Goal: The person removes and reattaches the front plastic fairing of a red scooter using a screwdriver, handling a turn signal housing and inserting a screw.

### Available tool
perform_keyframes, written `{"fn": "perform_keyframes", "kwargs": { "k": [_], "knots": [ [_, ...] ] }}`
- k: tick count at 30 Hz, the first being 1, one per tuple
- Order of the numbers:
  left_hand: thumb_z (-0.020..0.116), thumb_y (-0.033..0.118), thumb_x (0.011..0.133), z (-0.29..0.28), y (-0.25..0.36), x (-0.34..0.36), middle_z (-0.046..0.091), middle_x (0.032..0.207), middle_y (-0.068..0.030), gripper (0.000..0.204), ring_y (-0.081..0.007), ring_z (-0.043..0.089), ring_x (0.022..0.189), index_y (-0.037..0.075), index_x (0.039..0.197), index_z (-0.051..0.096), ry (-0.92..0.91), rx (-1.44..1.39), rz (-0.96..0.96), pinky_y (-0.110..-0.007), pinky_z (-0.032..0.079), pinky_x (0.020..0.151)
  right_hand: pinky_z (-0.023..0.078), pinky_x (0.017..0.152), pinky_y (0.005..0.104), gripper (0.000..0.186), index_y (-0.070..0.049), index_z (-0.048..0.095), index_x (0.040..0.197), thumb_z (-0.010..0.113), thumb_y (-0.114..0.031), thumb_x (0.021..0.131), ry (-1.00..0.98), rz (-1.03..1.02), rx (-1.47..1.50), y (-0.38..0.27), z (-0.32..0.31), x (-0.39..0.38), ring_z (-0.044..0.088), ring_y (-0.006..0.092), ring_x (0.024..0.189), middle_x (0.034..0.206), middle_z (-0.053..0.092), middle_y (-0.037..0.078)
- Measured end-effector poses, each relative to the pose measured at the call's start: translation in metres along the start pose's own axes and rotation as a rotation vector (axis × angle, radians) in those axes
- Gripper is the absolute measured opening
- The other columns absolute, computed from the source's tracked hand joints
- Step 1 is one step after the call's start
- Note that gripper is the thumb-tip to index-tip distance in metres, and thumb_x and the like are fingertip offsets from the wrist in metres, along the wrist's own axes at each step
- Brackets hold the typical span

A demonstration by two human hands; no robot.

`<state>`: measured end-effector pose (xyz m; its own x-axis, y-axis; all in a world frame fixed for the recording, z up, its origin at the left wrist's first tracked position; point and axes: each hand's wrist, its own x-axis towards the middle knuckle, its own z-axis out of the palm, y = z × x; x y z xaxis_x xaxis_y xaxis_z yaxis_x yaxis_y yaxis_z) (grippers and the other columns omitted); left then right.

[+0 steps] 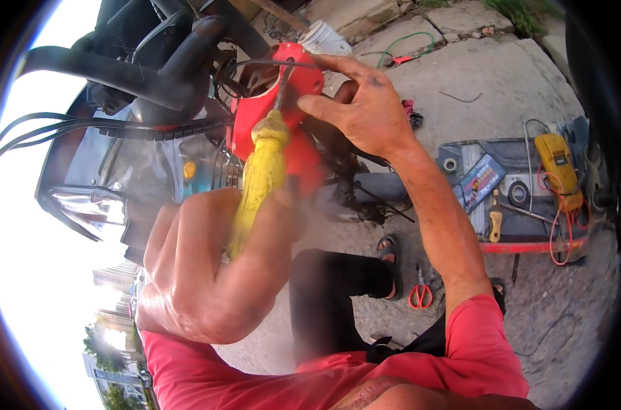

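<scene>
In the lower middle, my left hand (211, 273) is closed round the yellow handle of a screwdriver (263, 164); its metal shaft points up against a red plastic housing (245, 137). The housing is mounted among black tubes (105, 75) and cables at the top of a vehicle. My right hand (368, 116) grips the right side of that housing, thumb on its face and index finger reaching to its upper edge. Where the screwdriver's tip meets the housing is too small to tell exactly.
A mat (447, 157) at right carries a phone (480, 183), a yellow meter (555, 164) with leads and several tools. Red-handled scissors (420, 296) lie on the ground near my legs (331, 280). A white bucket (324, 41) stands behind on cracked paving; buildings show at left.
</scene>
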<state>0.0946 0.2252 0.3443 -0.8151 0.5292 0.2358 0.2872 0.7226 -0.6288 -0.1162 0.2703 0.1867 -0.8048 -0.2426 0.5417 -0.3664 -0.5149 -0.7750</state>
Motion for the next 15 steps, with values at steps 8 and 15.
{"fn": "perform_keyframes", "kwargs": {
  "k": [8, 15],
  "knots": [
    [0.089, 0.012, 0.066, 0.005, -0.004, 0.0, 0.065, 0.09, -0.0101, 0.046, -0.0232, 0.061, 0.061, 0.01, 0.108, 0.069, 0.0, -0.077, 0.002, -0.034, 0.049, 0.053, 0.046, 0.059, 0.0242, 0.065, -0.007, 0.067, 0.136, 0.085, -0.03, 0.079, 0.003, 0.047, 0.068, -0.009, 0.002, -0.005, 0.055, 0.0043, 0.06, 0.067, 0.064, -0.001],
    [0.081, -0.003, 0.069, 0.022, -0.018, -0.007, 0.064, 0.106, -0.0204, 0.045, -0.0301, 0.065, 0.079, 0.005, 0.11, 0.066, 0.273, 0.054, 0.119, -0.036, 0.056, 0.066, 0.047, 0.059, 0.0257, 0.069, -0.004, 0.065, 0.137, 0.085, -0.032, 0.077, 0.017, 0.039, -0.008, -0.006, -0.002, -0.002, 0.057, 0.0058, 0.061, 0.067, 0.064, 0.0]
  ]
}}
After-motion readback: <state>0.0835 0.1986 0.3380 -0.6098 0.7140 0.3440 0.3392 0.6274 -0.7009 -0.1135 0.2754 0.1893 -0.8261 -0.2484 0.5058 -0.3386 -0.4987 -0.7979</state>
